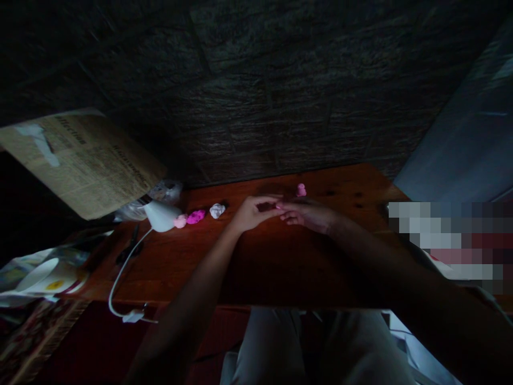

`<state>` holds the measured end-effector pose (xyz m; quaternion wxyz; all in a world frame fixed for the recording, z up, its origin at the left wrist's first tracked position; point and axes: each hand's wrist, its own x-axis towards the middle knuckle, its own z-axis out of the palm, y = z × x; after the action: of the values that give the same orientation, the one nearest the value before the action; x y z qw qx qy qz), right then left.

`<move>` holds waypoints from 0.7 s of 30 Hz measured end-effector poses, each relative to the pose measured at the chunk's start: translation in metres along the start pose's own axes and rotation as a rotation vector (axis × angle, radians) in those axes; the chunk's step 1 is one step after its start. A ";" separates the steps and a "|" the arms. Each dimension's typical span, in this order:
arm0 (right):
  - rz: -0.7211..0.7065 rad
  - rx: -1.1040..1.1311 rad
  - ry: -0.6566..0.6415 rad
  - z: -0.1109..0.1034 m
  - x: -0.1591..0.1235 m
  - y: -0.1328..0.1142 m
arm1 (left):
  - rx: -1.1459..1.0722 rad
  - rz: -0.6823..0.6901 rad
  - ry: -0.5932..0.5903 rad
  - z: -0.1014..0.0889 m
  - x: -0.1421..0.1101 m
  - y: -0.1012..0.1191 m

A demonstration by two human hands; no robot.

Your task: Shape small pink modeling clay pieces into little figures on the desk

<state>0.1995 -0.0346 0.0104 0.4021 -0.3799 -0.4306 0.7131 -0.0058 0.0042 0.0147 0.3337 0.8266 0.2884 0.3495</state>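
Note:
My left hand (pixel 253 212) and my right hand (pixel 306 213) meet fingertip to fingertip over the far middle of a reddish wooden table (pixel 280 262). Both hands have curled fingers pinched together around something small and pink that I cannot make out in the dim light. A small pink lump (pixel 301 189) sits on the table just behind my right hand. To the left of my left hand lie a white lump (pixel 217 210), a magenta lump (pixel 196 216) and a pale pink lump (pixel 180 221) in a row.
A white lamp head (pixel 161 216) with a white cable (pixel 120 275) lies left of the lumps. A newspaper sheet (pixel 80 160) leans at the far left. A dark stone-patterned wall (pixel 256 96) stands behind the table. Plates and clutter (pixel 40 275) sit at the left edge.

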 end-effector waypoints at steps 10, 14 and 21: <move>-0.115 -0.051 0.144 -0.002 -0.004 -0.004 | 0.482 -0.385 -0.011 -0.041 -0.006 -0.016; -0.139 -0.111 0.153 -0.001 -0.002 -0.001 | 0.115 -0.273 0.094 -0.023 -0.002 -0.012; -0.161 -0.218 0.031 0.006 -0.004 -0.002 | -0.234 -0.208 0.203 0.008 0.005 0.001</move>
<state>0.1963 -0.0390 0.0154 0.4209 -0.3964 -0.5287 0.6215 0.0039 0.0044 0.0127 0.4311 0.7082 0.3621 0.4259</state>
